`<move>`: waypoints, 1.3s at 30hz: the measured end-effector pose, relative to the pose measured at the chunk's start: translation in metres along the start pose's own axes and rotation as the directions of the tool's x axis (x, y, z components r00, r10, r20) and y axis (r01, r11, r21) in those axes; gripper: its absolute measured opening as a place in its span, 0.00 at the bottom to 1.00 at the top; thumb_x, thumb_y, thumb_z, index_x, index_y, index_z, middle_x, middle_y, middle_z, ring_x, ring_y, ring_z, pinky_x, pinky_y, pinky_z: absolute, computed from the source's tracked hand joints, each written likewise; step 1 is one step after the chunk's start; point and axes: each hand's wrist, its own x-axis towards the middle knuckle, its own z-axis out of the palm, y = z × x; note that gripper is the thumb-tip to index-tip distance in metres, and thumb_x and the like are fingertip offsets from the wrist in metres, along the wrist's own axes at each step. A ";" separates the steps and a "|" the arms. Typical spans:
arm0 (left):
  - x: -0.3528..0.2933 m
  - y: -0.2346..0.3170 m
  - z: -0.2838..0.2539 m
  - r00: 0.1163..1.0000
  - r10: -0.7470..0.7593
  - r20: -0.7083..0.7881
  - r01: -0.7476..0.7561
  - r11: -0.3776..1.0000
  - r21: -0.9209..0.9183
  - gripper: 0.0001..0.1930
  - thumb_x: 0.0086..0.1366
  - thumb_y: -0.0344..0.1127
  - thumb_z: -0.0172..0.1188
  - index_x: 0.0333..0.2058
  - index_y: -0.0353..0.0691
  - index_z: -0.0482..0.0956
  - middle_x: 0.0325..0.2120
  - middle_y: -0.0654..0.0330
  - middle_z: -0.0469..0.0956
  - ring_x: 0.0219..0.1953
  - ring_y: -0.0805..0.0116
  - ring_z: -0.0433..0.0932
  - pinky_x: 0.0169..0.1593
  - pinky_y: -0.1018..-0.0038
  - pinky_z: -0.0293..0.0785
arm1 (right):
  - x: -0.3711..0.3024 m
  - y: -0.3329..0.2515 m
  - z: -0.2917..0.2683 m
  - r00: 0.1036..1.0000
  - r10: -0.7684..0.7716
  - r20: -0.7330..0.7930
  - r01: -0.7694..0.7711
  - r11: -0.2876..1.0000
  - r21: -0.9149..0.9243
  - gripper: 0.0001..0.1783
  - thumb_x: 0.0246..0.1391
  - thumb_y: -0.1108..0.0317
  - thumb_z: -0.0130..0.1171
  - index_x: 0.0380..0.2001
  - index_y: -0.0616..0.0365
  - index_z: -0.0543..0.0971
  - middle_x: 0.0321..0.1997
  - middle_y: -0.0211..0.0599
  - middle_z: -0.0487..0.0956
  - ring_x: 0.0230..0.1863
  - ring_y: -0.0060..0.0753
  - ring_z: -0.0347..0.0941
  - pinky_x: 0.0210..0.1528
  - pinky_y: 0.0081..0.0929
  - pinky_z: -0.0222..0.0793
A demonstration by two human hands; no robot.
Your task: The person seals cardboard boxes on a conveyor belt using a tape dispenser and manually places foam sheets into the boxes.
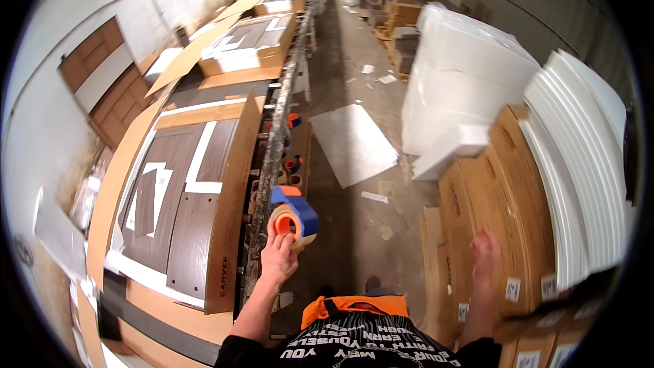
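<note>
My left hand (281, 259) grips a blue and orange tape dispenser (300, 211), loaded with a roll of tape, beside the edge of the conveyor. Out to the right, my right hand (485, 252) is smeared by motion in front of stacked cardboard boxes (477, 197), and its fingers cannot be made out. Left of the dispenser lies an open cardboard box (235, 184) on the conveyor. Inside it are dark wood-grain panels (163, 184), white foam strips (206, 157) and white paper sheets.
More open boxes (252, 48) line the conveyor (276, 133) further off. Several tape rolls and dispensers (293, 163) sit on a shelf below its edge. A white sheet (355, 144) lies on the aisle floor. Tall white foam stacks (463, 75) stand on the right.
</note>
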 end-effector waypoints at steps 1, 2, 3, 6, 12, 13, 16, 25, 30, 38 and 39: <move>0.014 0.000 0.003 1.000 -0.009 -0.015 0.009 1.000 0.000 0.20 0.47 0.30 0.70 0.40 0.36 0.75 0.39 0.50 0.76 0.61 0.37 0.65 0.46 0.56 0.78 | 0.013 0.012 0.005 0.996 0.071 0.055 -0.070 0.997 -0.034 0.22 0.51 0.72 0.58 0.50 0.66 0.73 0.45 0.35 0.76 0.36 0.23 0.72 0.38 0.21 0.70; 0.026 -0.003 0.008 0.999 -0.025 -0.023 0.026 0.999 0.019 0.20 0.47 0.30 0.70 0.40 0.36 0.75 0.40 0.51 0.76 0.61 0.38 0.65 0.45 0.57 0.78 | 0.025 0.021 0.022 0.990 0.118 0.082 -0.116 0.993 -0.027 0.19 0.51 0.73 0.57 0.48 0.66 0.75 0.42 0.35 0.77 0.34 0.23 0.72 0.36 0.21 0.70; 0.035 -0.005 0.015 0.999 -0.045 -0.023 0.046 0.998 0.037 0.20 0.47 0.30 0.70 0.40 0.36 0.75 0.40 0.51 0.76 0.61 0.38 0.65 0.43 0.58 0.79 | 0.035 0.033 0.037 0.979 0.172 0.106 -0.170 0.985 -0.029 0.17 0.51 0.74 0.57 0.46 0.65 0.76 0.40 0.34 0.78 0.32 0.22 0.72 0.33 0.21 0.70; 0.053 0.004 0.030 0.985 -0.162 -0.062 0.166 0.983 0.072 0.19 0.47 0.30 0.70 0.39 0.38 0.76 0.39 0.52 0.77 0.61 0.39 0.66 0.44 0.58 0.80 | 0.081 0.093 0.072 0.924 0.302 0.235 -0.281 0.953 -0.117 0.14 0.51 0.75 0.57 0.43 0.65 0.77 0.35 0.33 0.78 0.28 0.23 0.73 0.30 0.20 0.71; 0.015 0.034 -0.013 0.826 -0.473 -0.308 0.548 0.801 0.240 0.19 0.45 0.28 0.69 0.38 0.36 0.75 0.34 0.51 0.76 0.58 0.36 0.69 0.46 0.56 0.79 | 0.107 0.134 0.185 0.662 0.432 0.613 -0.318 0.902 -0.292 0.13 0.51 0.77 0.58 0.41 0.65 0.79 0.35 0.34 0.80 0.28 0.23 0.74 0.29 0.22 0.72; 0.007 0.041 -0.028 0.756 -0.471 -0.454 0.628 0.718 0.300 0.18 0.45 0.27 0.69 0.36 0.36 0.75 0.32 0.51 0.76 0.56 0.36 0.70 0.50 0.53 0.76 | 0.116 0.145 0.196 0.615 0.450 0.647 -0.311 0.893 -0.325 0.13 0.51 0.77 0.58 0.41 0.65 0.79 0.35 0.34 0.80 0.28 0.23 0.74 0.29 0.22 0.72; -0.039 0.046 -0.084 0.500 -0.356 -0.789 0.850 0.378 0.367 0.10 0.54 0.24 0.62 0.36 0.35 0.75 0.50 0.32 0.72 0.54 0.38 0.73 0.57 0.54 0.71 | 0.132 0.180 0.220 0.517 0.344 0.784 0.009 0.914 -0.407 0.19 0.46 0.75 0.62 0.45 0.68 0.78 0.39 0.37 0.81 0.37 0.24 0.76 0.40 0.22 0.73; -0.235 -0.060 -0.196 -0.317 -0.671 -0.671 0.555 0.442 -0.705 0.23 0.65 0.39 0.56 0.56 0.34 0.71 0.50 0.55 0.77 0.48 0.64 0.77 0.51 0.72 0.74 | 0.079 0.130 0.302 0.404 0.362 0.840 0.325 0.801 -0.502 0.24 0.46 0.64 0.63 0.49 0.59 0.79 0.37 0.42 0.83 0.35 0.30 0.80 0.39 0.30 0.76; -0.086 -0.128 -0.163 -0.100 -0.820 -0.564 0.769 0.296 -0.567 0.28 0.64 0.44 0.58 0.57 0.33 0.69 0.53 0.51 0.74 0.52 0.59 0.74 0.54 0.69 0.71 | 0.101 0.071 0.284 0.560 0.027 0.828 0.548 0.737 -0.394 0.23 0.46 0.63 0.63 0.48 0.55 0.78 0.36 0.45 0.81 0.36 0.43 0.79 0.41 0.33 0.76; 0.073 -0.131 -0.176 0.427 -0.732 -0.531 0.745 0.617 -0.252 0.35 0.62 0.50 0.60 0.60 0.30 0.65 0.57 0.45 0.68 0.57 0.51 0.69 0.59 0.63 0.67 | 0.147 -0.141 0.143 0.483 -0.842 0.241 0.743 0.249 -0.621 0.23 0.46 0.73 0.61 0.49 0.62 0.77 0.53 0.49 0.77 0.52 0.48 0.74 0.54 0.37 0.71; 0.096 -0.124 -0.179 0.496 -0.695 -0.520 0.702 0.674 -0.232 0.36 0.61 0.51 0.61 0.60 0.30 0.64 0.57 0.44 0.68 0.57 0.50 0.68 0.60 0.62 0.66 | 0.150 -0.167 0.123 0.383 -0.908 0.169 0.742 0.193 -0.642 0.24 0.45 0.74 0.61 0.49 0.63 0.77 0.53 0.49 0.77 0.52 0.47 0.74 0.54 0.38 0.71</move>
